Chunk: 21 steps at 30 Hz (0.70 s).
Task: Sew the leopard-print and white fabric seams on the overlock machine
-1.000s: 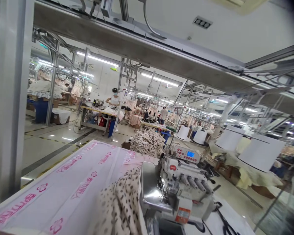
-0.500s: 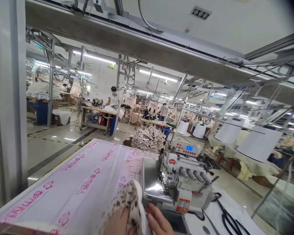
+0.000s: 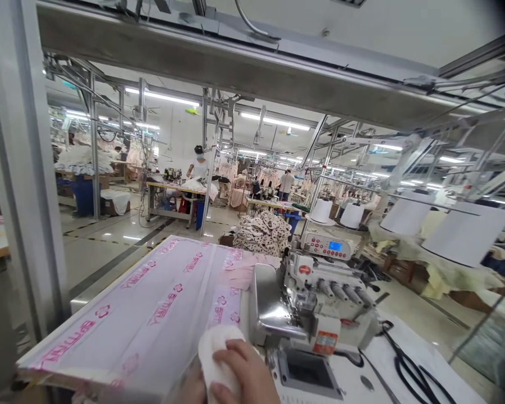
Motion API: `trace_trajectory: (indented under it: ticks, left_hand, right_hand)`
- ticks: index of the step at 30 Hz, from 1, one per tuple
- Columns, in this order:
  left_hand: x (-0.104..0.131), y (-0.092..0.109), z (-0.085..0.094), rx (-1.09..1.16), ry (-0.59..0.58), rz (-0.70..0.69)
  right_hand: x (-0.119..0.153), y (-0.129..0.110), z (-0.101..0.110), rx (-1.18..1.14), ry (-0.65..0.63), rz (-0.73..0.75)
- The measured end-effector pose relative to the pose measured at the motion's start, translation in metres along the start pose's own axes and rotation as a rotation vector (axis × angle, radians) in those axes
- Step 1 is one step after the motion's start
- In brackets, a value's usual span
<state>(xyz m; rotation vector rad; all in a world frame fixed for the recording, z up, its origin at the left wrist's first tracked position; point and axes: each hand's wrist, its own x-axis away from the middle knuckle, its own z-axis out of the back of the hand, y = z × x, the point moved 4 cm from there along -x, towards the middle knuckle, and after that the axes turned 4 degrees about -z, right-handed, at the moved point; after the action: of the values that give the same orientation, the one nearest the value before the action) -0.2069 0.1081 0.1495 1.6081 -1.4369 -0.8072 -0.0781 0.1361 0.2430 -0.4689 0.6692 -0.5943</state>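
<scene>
A white piece of fabric is bunched at the bottom centre, beside the sewing machine's metal plate. My right hand is closed over its right side, fingers curled across the cloth. To the left, my left hand is against the fabric's lower edge, smeared by motion, with its fingers hidden. The overlock sewing machine stands just right of both hands, its shiny metal cover nearest to them.
A table covered in pink-printed white sheeting spreads to the left, with pink fabric pieces at its far right. Black scissors lie right of the machine. Beyond are a spotted fabric pile, thread cones and a person.
The spotted face of the cloth no longer shows; white fabric is now in view. My right hand has moved left and over the cloth. The view has shifted slightly left.
</scene>
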Motion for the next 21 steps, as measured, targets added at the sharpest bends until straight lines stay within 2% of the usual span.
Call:
trace_trajectory:
  ticks: [4,7,10,12,14,16,19,21]
  left_hand:
    - [0.006,0.002,-0.006,0.197,-0.078,0.047]
    - [0.012,0.015,-0.021,0.405,-0.086,0.098]
    - [0.016,0.023,-0.031,0.482,0.025,0.189]
    - [0.019,0.023,-0.030,0.443,0.143,0.229]
    - [0.023,0.022,-0.025,0.418,0.196,0.242]
    - [0.027,0.019,-0.020,0.436,0.186,0.258]
    - [0.033,0.017,-0.012,0.497,0.182,0.293]
    - [0.036,0.017,-0.011,0.531,0.181,0.310]
  right_hand:
    - [0.009,-0.013,-0.005,0.240,0.050,0.095]
    - [0.025,-0.019,-0.011,0.269,-0.031,0.105]
    - [0.046,-0.028,-0.018,0.230,-0.130,0.133]
    - [0.060,-0.033,-0.018,0.143,-0.164,0.179]
    - [0.071,-0.030,-0.012,0.017,-0.168,0.173]
    - [0.076,-0.018,-0.001,-0.118,-0.109,0.055]
    - [0.077,0.012,0.017,-0.318,0.063,-0.299]
    - [0.076,0.028,0.019,-0.517,0.080,-0.510]
